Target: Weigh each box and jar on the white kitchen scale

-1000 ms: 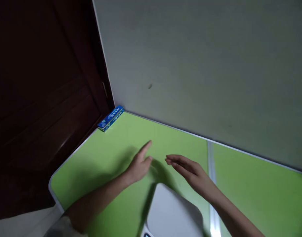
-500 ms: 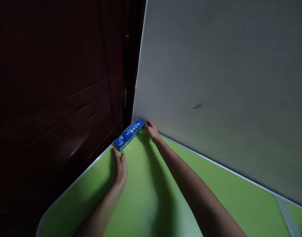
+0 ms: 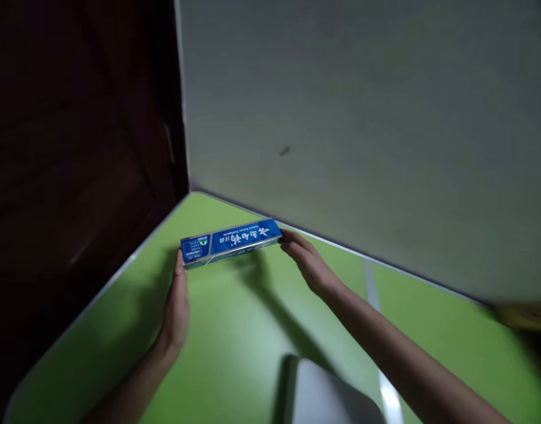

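Observation:
A blue toothpaste box (image 3: 230, 240) with white lettering, upside down from my viewpoint, is held level between my two hands. Its shadow falls apart from it on the green tabletop (image 3: 217, 330), so it appears raised a little. At the box's left end, the fingers of my left hand (image 3: 177, 306) press against the end face. My right hand (image 3: 308, 259) grips the opposite end, its fingertips at the corner and partly hidden by the box.
A grey-white wall (image 3: 363, 129) runs along the table's far right edge. On the left stands a dark red-brown door (image 3: 76, 165). A pale, rounded object (image 3: 327, 394) lies at the bottom, near my right forearm. Something blurred and yellowish (image 3: 524, 315) shows at the right edge.
The toothpaste box has come out of the table corner toward me and turned to lie more crosswise, both hands moving with it. The view has swung right, bringing the pale object into sight.

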A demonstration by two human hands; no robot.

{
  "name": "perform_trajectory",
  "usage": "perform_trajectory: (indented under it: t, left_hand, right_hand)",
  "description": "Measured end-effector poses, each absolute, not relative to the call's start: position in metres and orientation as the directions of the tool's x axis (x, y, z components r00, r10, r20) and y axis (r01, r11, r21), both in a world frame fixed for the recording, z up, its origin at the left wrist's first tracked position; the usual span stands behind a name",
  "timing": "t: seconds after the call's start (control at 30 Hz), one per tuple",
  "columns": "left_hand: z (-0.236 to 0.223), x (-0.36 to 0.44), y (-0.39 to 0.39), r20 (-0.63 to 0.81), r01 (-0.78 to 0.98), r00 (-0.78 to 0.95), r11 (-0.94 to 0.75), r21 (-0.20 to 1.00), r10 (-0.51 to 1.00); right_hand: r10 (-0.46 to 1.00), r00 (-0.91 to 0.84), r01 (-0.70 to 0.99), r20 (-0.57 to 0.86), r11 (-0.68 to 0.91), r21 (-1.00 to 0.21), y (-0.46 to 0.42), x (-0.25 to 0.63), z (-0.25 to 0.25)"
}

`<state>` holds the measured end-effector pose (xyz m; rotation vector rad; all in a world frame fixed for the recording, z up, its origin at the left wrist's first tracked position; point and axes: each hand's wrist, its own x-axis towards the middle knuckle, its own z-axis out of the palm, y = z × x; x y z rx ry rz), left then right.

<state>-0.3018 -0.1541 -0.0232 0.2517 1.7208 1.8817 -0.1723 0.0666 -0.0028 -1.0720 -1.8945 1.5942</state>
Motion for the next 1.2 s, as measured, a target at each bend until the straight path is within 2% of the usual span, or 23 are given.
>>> perform_trajectory:
  t: [0.1,0.23,0.33,0.5,0.67,0.83,0.97,1.1,1.2]
  left_hand:
    - [-0.003,-0.249,-0.176,-0.329,-0.375,-0.664,0.082,0.923,0.672]
    - [-0.002,-0.181,-0.204,-0.404,-0.369,-0.482,0.238,0.898,0.777]
    - [-0.015,-0.148,-0.225,-0.419,-0.344,-0.454,0.279,0.897,0.787]
    - [-0.028,-0.130,-0.243,-0.414,-0.282,-0.445,0.315,0.906,0.794]
    - [-0.033,-0.130,-0.240,-0.400,-0.271,-0.492,0.300,0.914,0.773]
    - [-0.028,-0.152,-0.242,-0.197,-0.164,-0.689,0.115,0.980,0.697]
    - [-0.014,-0.172,-0.242,-0.158,-0.165,-0.798,0.042,0.985,0.582]
    - [-0.003,-0.178,-0.239,-0.140,-0.162,-0.845,0.004,0.987,0.515]
    - [-0.003,-0.175,-0.238,-0.145,-0.173,-0.841,-0.005,0.985,0.521]
  right_hand:
    - [0.858,-0.459,0.348,-0.231,-0.065,-0.935,0.005,-0.048,0.014]
    - [0.909,-0.213,0.376,-0.358,-0.262,-0.889,-0.088,0.071,0.009]
    - [0.912,-0.131,0.327,-0.389,-0.330,-0.885,-0.138,0.112,-0.008]
    - [0.922,-0.096,0.278,-0.375,-0.336,-0.900,-0.172,0.128,-0.028]
    - [0.913,-0.142,0.299,-0.382,-0.329,-0.896,-0.174,0.129,-0.029]
    - [0.934,-0.030,0.244,-0.357,-0.340,-0.908,-0.168,0.144,-0.017]
    - [0.944,0.153,0.106,-0.293,-0.311,-0.945,-0.167,0.164,-0.018]
    - [0.950,0.184,0.110,-0.253,-0.275,-0.955,-0.171,0.164,-0.022]
    - [0.952,0.189,0.103,-0.243,-0.265,-0.959,-0.171,0.155,-0.024]
